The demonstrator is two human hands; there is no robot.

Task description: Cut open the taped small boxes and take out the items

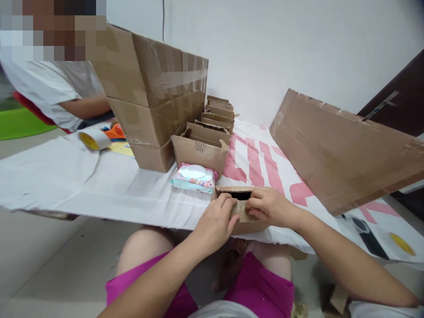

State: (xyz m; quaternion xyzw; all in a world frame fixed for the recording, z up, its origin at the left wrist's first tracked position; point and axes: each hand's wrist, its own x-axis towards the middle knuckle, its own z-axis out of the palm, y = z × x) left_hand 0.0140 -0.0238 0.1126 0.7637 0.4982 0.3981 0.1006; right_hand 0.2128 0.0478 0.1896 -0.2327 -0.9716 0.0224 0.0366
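A small cardboard box [251, 227] sits at the table's front edge, its back panel raised and a dark gap showing inside. Between my hands is a shiny tan flap [243, 213], which looks covered with clear tape. My left hand [217, 221] has its fingers curled over the flap's left side, thumb toward the front. On the other side, my right hand [270, 206] grips the flap near the box's right rim with bent fingers. What lies inside the box is hidden. Just behind it, a pack of wet wipes [194, 178] rests on the cloth.
A row of open cardboard boxes [200, 152] runs toward the wall, beside a tall stack of taped boxes [162, 84]. A large cardboard sheet [344, 150] leans at right. Tape rolls [94, 139] lie at left, where another person's arm [88, 106] shows. A black-and-grey tool [366, 234] lies right.
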